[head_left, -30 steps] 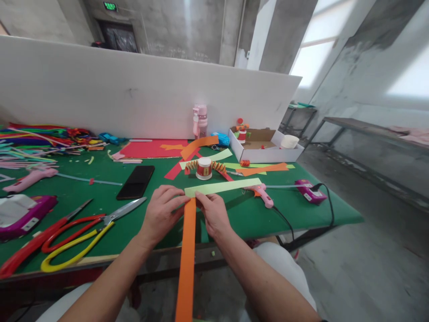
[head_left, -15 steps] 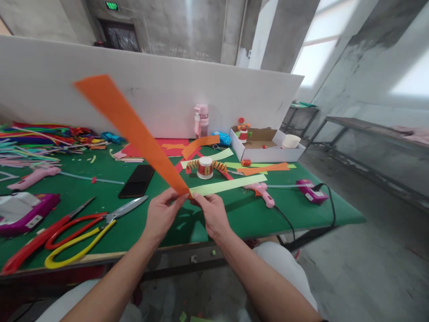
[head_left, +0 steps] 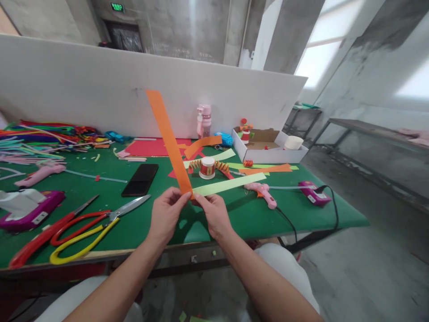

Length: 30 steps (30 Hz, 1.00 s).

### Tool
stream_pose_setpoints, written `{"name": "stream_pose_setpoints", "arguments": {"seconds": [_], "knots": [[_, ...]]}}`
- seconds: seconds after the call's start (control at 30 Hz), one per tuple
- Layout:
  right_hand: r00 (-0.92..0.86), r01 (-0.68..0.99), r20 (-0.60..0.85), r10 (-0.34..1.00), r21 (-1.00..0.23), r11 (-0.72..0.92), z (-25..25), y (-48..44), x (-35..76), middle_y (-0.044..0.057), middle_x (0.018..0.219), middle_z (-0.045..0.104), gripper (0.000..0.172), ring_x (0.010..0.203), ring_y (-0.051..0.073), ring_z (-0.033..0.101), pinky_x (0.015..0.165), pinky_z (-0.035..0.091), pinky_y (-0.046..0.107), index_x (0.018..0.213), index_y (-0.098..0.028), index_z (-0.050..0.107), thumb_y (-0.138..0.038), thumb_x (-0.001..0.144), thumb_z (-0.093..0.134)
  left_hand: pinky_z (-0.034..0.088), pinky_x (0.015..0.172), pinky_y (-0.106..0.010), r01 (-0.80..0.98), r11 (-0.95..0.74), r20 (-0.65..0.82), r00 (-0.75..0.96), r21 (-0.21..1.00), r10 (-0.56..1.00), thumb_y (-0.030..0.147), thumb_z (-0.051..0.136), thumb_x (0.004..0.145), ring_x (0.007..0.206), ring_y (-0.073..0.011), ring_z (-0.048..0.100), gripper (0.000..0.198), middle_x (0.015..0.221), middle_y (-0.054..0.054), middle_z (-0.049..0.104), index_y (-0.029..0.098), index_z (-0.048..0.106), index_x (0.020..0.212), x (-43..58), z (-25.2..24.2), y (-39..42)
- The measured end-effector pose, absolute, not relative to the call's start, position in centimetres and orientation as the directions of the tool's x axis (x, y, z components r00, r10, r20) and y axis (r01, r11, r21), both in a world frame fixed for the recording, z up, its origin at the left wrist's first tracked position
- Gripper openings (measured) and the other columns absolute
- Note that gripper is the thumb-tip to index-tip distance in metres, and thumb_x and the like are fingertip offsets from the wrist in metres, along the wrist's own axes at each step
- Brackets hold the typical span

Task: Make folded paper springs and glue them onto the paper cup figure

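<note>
My left hand (head_left: 166, 215) and my right hand (head_left: 213, 213) meet above the near edge of the green table (head_left: 254, 214). Both pinch the joined ends of two paper strips. The orange strip (head_left: 169, 140) stands up and leans to the left from the pinch. The light green strip (head_left: 229, 184) runs right and slightly away, low over the table. A small red-and-white paper cup (head_left: 207, 167) with folded orange paper arms sits just beyond the hands.
Red and yellow scissors (head_left: 72, 232) lie at the left, a black phone (head_left: 140, 180) behind them. A pink glue gun (head_left: 263, 193) with a black cord lies right of the hands. A white box (head_left: 268, 147), pink bottle (head_left: 204, 120), coloured paper and pipe cleaners (head_left: 40, 138) fill the back.
The orange strip hung down off the table edge one second ago; it swung up to the far left and now stands more upright. Both hands lifted slightly, still pinching the joint.
</note>
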State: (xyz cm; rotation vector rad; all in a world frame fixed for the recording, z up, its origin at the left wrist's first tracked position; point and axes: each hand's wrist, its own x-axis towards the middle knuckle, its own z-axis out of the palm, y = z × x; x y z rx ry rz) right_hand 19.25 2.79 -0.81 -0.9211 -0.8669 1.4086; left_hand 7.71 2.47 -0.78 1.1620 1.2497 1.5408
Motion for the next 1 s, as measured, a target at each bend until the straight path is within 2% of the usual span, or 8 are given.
{"name": "stream_pose_setpoints", "arguments": {"seconds": [0.1,0.17,0.27,0.37,0.53,0.8,0.9,1.0], "knots": [[-0.020,-0.394,-0.022,1.000,-0.919,-0.028,-1.0,2.8,19.3,0.003,0.066,0.071,0.021,0.066,0.016,0.060,0.075,0.048,0.031,0.070,-0.016,0.075,-0.036,0.064,0.074,0.040,0.056,-0.021,-0.218,-0.148,0.098,-0.224,0.965,0.970,0.037,0.084,0.060,0.055,-0.0094,0.051,0.038,0.060,0.006,0.061,0.019,0.058,0.081,7.8,-0.7,2.6],[-0.007,-0.367,-0.003,1.000,-0.930,-0.005,-1.0,2.9,19.3,0.002,0.066,0.070,0.022,0.067,0.016,0.061,0.075,0.048,0.031,0.070,-0.016,0.073,-0.037,0.065,0.074,0.041,0.057,-0.022,-0.295,-0.098,0.048,-0.172,0.950,0.984,0.038,0.085,0.057,0.057,-0.0096,0.053,0.042,0.067,0.004,0.065,0.017,0.062,0.086,7.8,-0.7,2.7],[0.031,-0.323,0.029,0.999,-0.946,0.037,-0.9,2.7,19.3,0.001,0.065,0.067,0.023,0.066,0.015,0.058,0.071,0.047,0.029,0.068,-0.016,0.069,-0.039,0.068,0.073,0.042,0.057,-0.022,-0.353,-0.032,-0.017,-0.136,0.935,0.991,0.039,0.087,0.055,0.058,-0.0094,0.053,0.040,0.068,0.000,0.067,0.014,0.066,0.078,7.8,-0.7,2.8],[-0.005,-0.347,0.045,0.999,-0.937,0.040,-0.9,2.4,19.0,-0.001,0.070,0.066,0.022,0.069,0.013,0.057,0.070,0.046,0.026,0.073,-0.018,0.066,-0.036,0.066,0.076,0.046,0.063,-0.023,-0.473,-0.009,-0.082,-0.172,0.881,0.982,0.035,0.090,0.049,0.064,-0.0106,0.057,0.042,0.072,0.000,0.069,0.014,0.069,0.078,8.1,-0.7,2.8],[-0.011,-0.418,-0.033,0.999,-0.908,-0.035,-1.7,2.4,18.4,-0.003,0.068,0.063,0.023,0.066,0.012,0.056,0.069,0.046,0.025,0.068,-0.019,0.061,-0.032,0.062,0.079,0.048,0.064,-0.021,-0.614,0.055,-0.201,-0.171,0.787,0.964,0.029,0.093,0.040,0.068,-0.0107,0.061,0.045,0.072,0.000,0.070,0.014,0.069,0.075,8.9,-0.9,2.4],[0.012,-0.418,-0.131,0.991,-0.901,-0.114,-2.1,2.8,18.8,-0.003,0.060,0.063,0.028,0.058,0.011,0.056,0.064,0.049,0.026,0.063,-0.017,0.064,-0.035,0.054,0.083,0.048,0.059,-0.020,-0.622,0.196,-0.280,-0.039,0.758,0.959,0.026,0.091,0.047,0.060,-0.0092,0.060,0.037,0.069,-0.001,0.069,0.012,0.069,0.073,8.0,-1.4,2.6],[0.004,-0.408,-0.171,0.985,-0.900,-0.154,-2.2,2.9,19.1,-0.002,0.060,0.064,0.031,0.056,0.010,0.057,0.062,0.048,0.025,0.064,-0.016,0.065,-0.036,0.051,0.085,0.045,0.054,-0.020,-0.550,0.258,-0.316,-0.012,0.795,0.949,0.027,0.091,0.046,0.055,-0.0080,0.056,0.036,0.063,-0.001,0.066,0.011,0.068,0.068,7.4,-1.1,2.8],[-0.022,-0.400,-0.199,0.980,-0.896,-0.190,-2.3,3.0,19.4,-0.002,0.057,0.063,0.033,0.053,0.010,0.056,0.059,0.048,0.025,0.062,-0.016,0.065,-0.037,0.049,0.086,0.038,0.048,-0.019,-0.475,0.207,-0.268,-0.064,0.855,0.961,0.030,0.091,0.044,0.050,-0.0064,0.050,0.035,0.057,0.000,0.062,0.011,0.067,0.062,7.4,-0.9,2.8]]}}
